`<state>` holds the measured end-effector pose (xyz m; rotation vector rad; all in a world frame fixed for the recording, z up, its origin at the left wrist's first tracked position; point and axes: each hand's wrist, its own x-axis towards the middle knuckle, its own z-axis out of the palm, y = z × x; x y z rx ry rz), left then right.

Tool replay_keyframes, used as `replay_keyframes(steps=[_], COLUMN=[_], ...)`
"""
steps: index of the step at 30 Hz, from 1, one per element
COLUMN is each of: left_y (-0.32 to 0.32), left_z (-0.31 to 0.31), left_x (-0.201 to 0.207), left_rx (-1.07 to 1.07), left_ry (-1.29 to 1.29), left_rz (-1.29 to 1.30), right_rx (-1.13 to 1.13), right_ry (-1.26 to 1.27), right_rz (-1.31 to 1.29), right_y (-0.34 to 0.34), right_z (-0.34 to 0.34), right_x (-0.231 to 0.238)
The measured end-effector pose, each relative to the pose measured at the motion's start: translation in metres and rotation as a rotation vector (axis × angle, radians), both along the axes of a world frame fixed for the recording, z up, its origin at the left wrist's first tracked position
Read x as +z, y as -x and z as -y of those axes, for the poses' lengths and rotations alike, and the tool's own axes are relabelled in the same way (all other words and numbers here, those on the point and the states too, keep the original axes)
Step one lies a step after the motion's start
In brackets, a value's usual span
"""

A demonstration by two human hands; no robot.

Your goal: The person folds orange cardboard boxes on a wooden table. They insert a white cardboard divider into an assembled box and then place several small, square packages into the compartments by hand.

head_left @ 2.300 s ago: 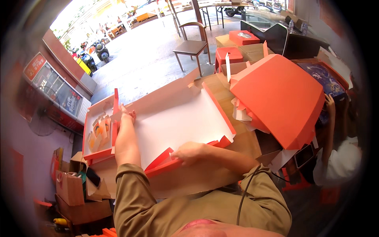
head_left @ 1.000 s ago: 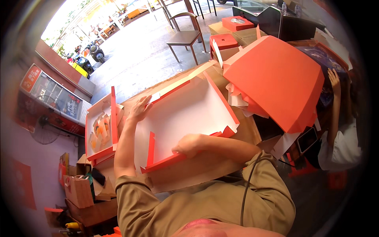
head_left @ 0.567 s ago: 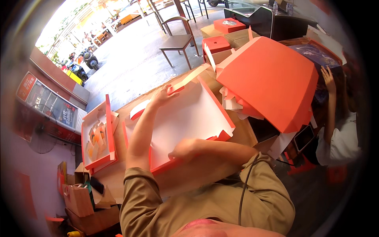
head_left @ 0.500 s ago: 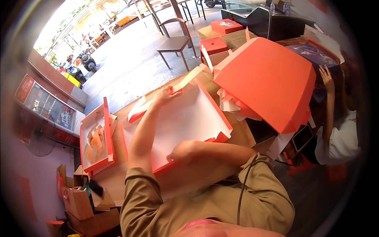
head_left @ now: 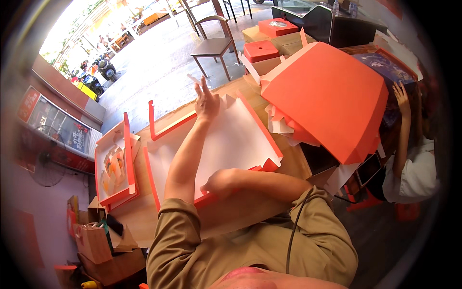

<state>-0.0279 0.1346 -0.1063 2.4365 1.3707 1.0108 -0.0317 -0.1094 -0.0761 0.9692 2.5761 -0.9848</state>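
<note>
A red cardboard box with a white inside [head_left: 231, 139] lies open on the table in front of me, its walls partly folded up. My left hand [head_left: 208, 103] is over its far edge, with fingers stretched up and apart. A narrow red flap [head_left: 152, 120] stands up at the far left corner. My right hand [head_left: 221, 183] is curled closed on the near wall. The wall shows on both sides of that hand, but its fingertips are partly hidden.
A smaller red box [head_left: 115, 164] with cardboard inserts is at the left. Stacked red box blanks [head_left: 327, 101] stand at the right. Beyond the wooden table [head_left: 236, 219] is a chair [head_left: 211, 45]. Another person's hand [head_left: 401, 98] touches a dark printed box at the far right.
My left hand has moved slightly right and away from me, and its fingers have opened off the far flap. The far left flap now stands more upright. My right hand stays at the near wall.
</note>
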Motion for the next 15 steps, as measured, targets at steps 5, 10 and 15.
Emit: replay_keyframes(steps=[5, 10, 15], left_y=[0.014, 0.039, 0.066], left_z=[0.007, 0.008, 0.017], left_x=[0.016, 0.028, 0.024], left_rx=[0.186, 0.252, 0.249], left_ry=[-0.28, -0.206, -0.24], left_rz=[-0.211, -0.561, -0.552], right_rx=[-0.058, -0.071, -0.095], right_ry=[0.032, 0.051, -0.033], right_rz=[0.008, 0.009, -0.058], right_y=[-0.006, -0.006, -0.013], right_z=[-0.001, 0.0, -0.008], right_x=[0.004, 0.011, 0.0])
